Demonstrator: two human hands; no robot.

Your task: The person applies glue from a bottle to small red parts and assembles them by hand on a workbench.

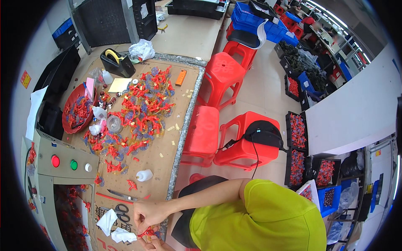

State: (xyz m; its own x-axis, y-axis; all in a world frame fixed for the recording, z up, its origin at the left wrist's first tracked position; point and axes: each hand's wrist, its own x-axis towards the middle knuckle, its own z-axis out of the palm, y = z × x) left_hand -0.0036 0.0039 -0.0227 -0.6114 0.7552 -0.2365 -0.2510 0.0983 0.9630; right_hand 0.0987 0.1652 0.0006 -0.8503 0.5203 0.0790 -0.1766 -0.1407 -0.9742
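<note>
At the lower edge, my left hand grips a small red plastic toy figure, its fingers partly cut off by the picture's rim. Right above, my right hand is closed in a pinch with fingertips against the figure; what they pinch is too small to make out. White crumpled tissues lie on the cardboard beside the hands. A knife and a thin red strip rest beyond my right hand. Farther off spreads a pile of red toy figures with purple and yellow parts.
A grey machine box with coloured buttons stands at left. On the bench are a red bowl of figures, a white bottle, a clear tub and a tape dispenser. Red stools line the bench's right edge.
</note>
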